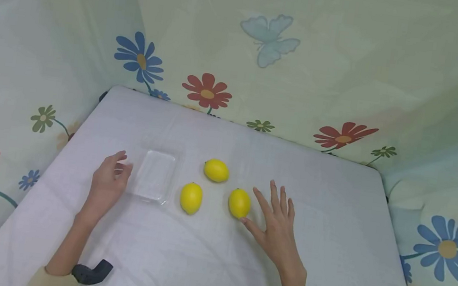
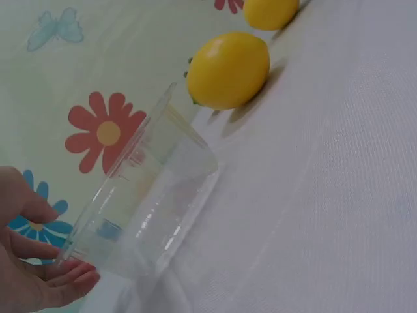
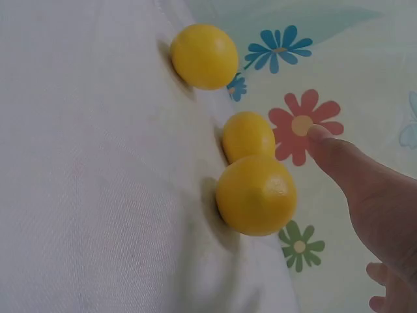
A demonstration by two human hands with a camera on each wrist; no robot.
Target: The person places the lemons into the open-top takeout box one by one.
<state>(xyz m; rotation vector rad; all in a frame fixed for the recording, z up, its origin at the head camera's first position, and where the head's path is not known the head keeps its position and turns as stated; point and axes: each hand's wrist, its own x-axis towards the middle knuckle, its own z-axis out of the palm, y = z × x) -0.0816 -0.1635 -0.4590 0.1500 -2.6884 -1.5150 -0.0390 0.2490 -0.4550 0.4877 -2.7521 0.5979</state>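
Note:
A clear plastic container [image 1: 155, 177] stands on the white-covered table, its rim upward in the left wrist view. At its left side is my left hand [image 1: 110, 183]; the thumb is held apart from the loosely bent fingers [image 2: 71, 277], whose tips are right at the rim. Three yellow lemons lie to the container's right: a back lemon [image 1: 216, 170], a front-left lemon [image 1: 190, 198] and a right lemon [image 1: 239, 203]. My right hand [image 1: 276, 227] hovers with spread fingers beside the right lemon, its thumb tip overlapping that lemon's lower edge in the head view.
The table [image 1: 329, 231] has a white cloth with slight creases. A patterned curtain [image 1: 304, 85] with flowers and a butterfly hangs round its back and sides. Each wrist wears a dark camera mount, such as the left mount [image 1: 91, 273].

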